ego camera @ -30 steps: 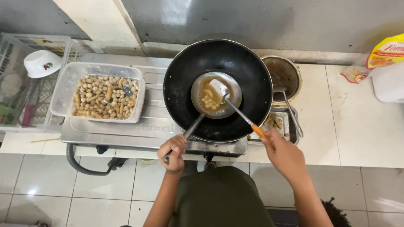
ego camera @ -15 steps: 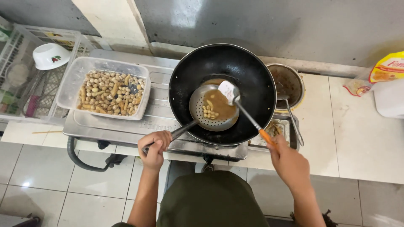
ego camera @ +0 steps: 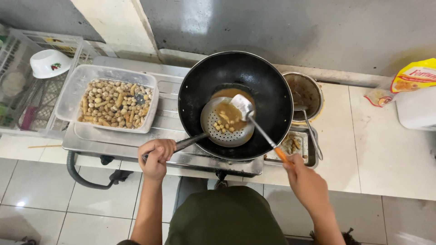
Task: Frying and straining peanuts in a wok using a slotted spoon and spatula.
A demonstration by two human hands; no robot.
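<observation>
Skimmer lower in wok, both hands' fingers clamped on half-hidden handles.

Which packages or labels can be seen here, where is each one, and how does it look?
Yellow pouch: far right of the counter by the wall, soft plastic bag, yellow with red and orange print.
White container: right edge, just in front of the pouch, boxy, plain white, cut off by the frame.
Small clear wrapper: left of the pouch, crumpled, with red edges.
No signs or screens.
</observation>
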